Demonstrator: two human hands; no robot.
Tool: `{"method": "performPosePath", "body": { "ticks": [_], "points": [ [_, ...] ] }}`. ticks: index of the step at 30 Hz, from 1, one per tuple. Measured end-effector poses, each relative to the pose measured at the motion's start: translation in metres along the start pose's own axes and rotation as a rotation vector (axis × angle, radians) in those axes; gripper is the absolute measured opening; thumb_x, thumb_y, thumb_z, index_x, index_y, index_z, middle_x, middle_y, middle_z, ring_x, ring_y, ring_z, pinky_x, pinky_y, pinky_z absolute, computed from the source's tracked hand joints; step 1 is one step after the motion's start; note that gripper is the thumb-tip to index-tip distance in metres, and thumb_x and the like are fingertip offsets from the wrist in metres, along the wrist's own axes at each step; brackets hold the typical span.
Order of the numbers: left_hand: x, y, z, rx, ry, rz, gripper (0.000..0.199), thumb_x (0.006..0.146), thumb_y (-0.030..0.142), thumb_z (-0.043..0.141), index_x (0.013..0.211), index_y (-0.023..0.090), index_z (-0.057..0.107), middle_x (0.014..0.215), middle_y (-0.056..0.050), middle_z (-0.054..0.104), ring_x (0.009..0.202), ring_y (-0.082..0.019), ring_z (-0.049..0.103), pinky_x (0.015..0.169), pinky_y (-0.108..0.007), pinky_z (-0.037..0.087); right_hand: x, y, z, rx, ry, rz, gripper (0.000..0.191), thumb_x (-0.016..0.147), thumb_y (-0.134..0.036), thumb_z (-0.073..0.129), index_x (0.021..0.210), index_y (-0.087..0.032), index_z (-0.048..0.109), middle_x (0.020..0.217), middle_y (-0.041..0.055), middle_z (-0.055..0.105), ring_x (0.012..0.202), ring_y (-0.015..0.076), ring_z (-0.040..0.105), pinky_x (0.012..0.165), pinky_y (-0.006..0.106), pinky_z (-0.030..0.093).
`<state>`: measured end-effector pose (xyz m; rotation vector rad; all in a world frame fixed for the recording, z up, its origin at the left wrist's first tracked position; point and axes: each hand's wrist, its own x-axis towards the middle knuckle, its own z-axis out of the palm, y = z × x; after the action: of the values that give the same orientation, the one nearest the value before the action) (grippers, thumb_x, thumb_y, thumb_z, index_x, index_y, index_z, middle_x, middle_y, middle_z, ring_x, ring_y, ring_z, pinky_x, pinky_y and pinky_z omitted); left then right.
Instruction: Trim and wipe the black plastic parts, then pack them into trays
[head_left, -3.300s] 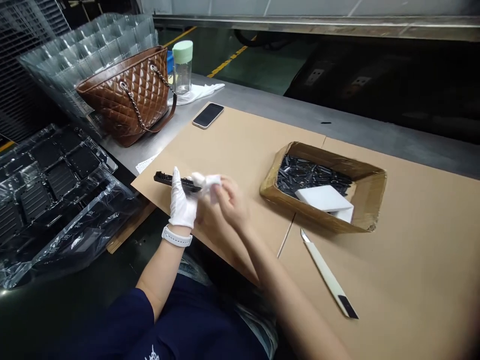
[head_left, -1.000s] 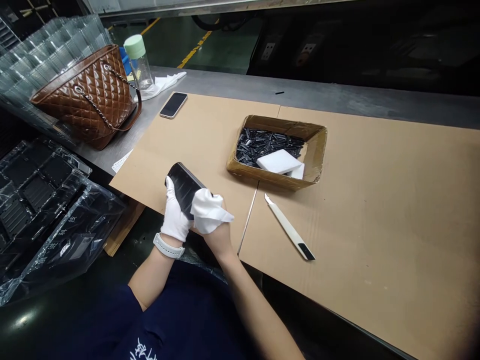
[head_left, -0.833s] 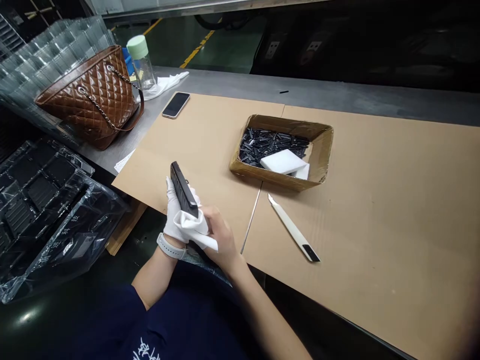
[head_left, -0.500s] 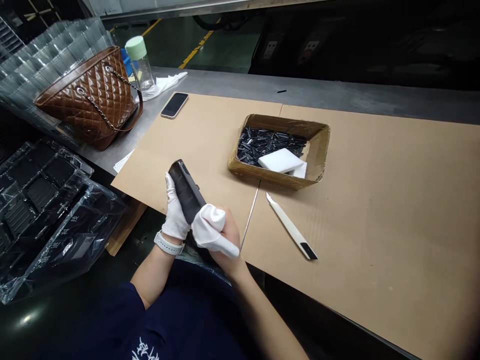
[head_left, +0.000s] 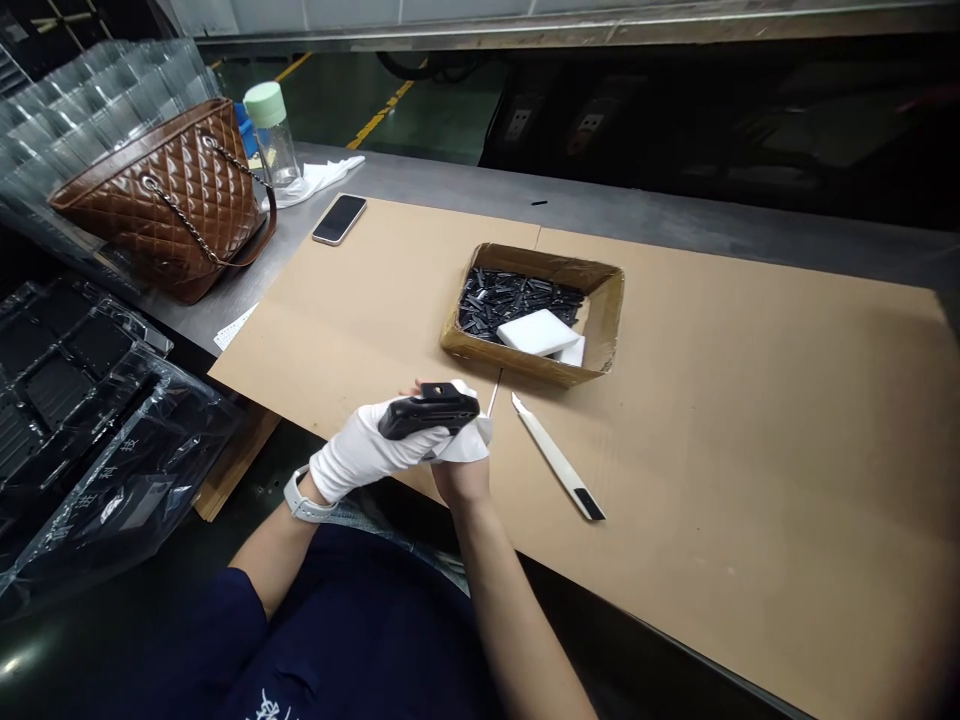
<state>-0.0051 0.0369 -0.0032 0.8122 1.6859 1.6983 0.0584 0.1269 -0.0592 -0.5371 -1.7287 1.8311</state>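
Observation:
My left hand (head_left: pixel 361 450), in a white glove, is closed around a black plastic part (head_left: pixel 424 415) above the table's near edge. One end of the part, with a small hole in it, faces up toward me. My right hand (head_left: pixel 459 482) is bare and presses a white cloth (head_left: pixel 472 442) against the part's right and far side. Most of the right fingers are hidden behind the part and the cloth; a few fingertips show past its far edge. A white-handled cutter knife (head_left: pixel 556 456) lies on the cardboard just right of my hands.
An open cardboard box (head_left: pixel 525 368) with small black pieces (head_left: pixel 517 298) and white foam blocks (head_left: pixel 536 332) stands beyond my hands. A phone (head_left: pixel 340 218), a brown quilted bag (head_left: pixel 165 200) and a green-lidded bottle (head_left: pixel 274 135) are at the back left. Wrapped black trays (head_left: pixel 82 430) sit at the left.
The black part has been turned from lying lengthwise to end-up and moved slightly right. My right hand with the cloth has gone from its near end to its far side. The view has shifted slightly.

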Motion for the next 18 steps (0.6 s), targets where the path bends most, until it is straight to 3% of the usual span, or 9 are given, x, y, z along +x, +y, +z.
{"method": "performPosePath", "body": {
  "ticks": [2, 5, 8, 11, 15, 18],
  "points": [
    [-0.004, -0.001, -0.003, 0.091, -0.054, -0.022, 0.028, 0.069, 0.009, 0.069, 0.093, 0.023, 0.073, 0.100, -0.005, 0.072, 0.098, -0.019, 0.066, 0.096, -0.027, 0.044, 0.003, -0.014, 0.000, 0.178, -0.023, 0.033, 0.052, 0.089, -0.058, 0.028, 0.112, -0.020, 0.056, 0.106, 0.0129, 0.066, 0.094, 0.0259, 0.065, 0.082, 0.046, 0.053],
    [-0.009, -0.008, -0.010, 0.212, -0.071, -0.043, 0.023, 0.069, 0.007, 0.068, 0.086, 0.021, 0.073, 0.084, -0.005, 0.073, 0.080, -0.018, 0.068, 0.089, -0.027, 0.046, 0.011, -0.028, -0.005, 0.326, -0.199, 0.115, 0.049, 0.087, -0.057, 0.037, 0.108, -0.020, 0.061, 0.094, 0.0100, 0.070, 0.084, 0.0247, 0.067, 0.075, 0.043, 0.055],
    [-0.012, -0.017, -0.018, 0.253, -0.072, -0.036, 0.023, 0.065, 0.005, 0.068, 0.080, 0.021, 0.073, 0.071, -0.003, 0.069, 0.068, -0.017, 0.065, 0.084, -0.026, 0.046, 0.024, -0.031, -0.015, 0.102, -0.377, 0.092, 0.044, 0.084, -0.052, 0.048, 0.112, -0.021, 0.062, 0.092, 0.0076, 0.070, 0.084, 0.0232, 0.067, 0.075, 0.040, 0.054],
    [-0.011, -0.024, -0.022, 0.270, -0.043, -0.039, 0.017, 0.063, 0.007, 0.070, 0.070, 0.022, 0.070, 0.064, -0.001, 0.064, 0.064, -0.017, 0.062, 0.081, -0.026, 0.046, 0.035, -0.032, -0.017, -0.223, -0.473, -0.085, 0.043, 0.080, -0.038, 0.055, 0.120, -0.022, 0.059, 0.106, 0.0071, 0.068, 0.097, 0.0243, 0.063, 0.084, 0.041, 0.050],
    [-0.004, -0.034, -0.020, 0.026, 0.205, -0.164, 0.013, 0.069, 0.019, 0.071, 0.060, 0.022, 0.063, 0.054, -0.001, 0.057, 0.064, -0.018, 0.061, 0.079, -0.028, 0.048, 0.037, -0.041, -0.001, -0.521, -0.443, -0.237, 0.037, 0.077, -0.026, 0.055, 0.112, -0.021, 0.064, 0.115, 0.0087, 0.065, 0.106, 0.0272, 0.059, 0.093, 0.044, 0.046],
    [-0.002, -0.040, -0.017, -0.117, 0.341, -0.207, 0.017, 0.081, 0.032, 0.062, 0.071, 0.018, 0.062, 0.066, -0.002, 0.062, 0.072, -0.016, 0.063, 0.081, -0.033, 0.049, 0.037, -0.046, 0.011, -0.669, -0.427, -0.259, 0.024, 0.075, -0.023, 0.058, 0.096, -0.022, 0.070, 0.106, 0.0075, 0.069, 0.101, 0.0284, 0.060, 0.092, 0.045, 0.045]
  ]
}}
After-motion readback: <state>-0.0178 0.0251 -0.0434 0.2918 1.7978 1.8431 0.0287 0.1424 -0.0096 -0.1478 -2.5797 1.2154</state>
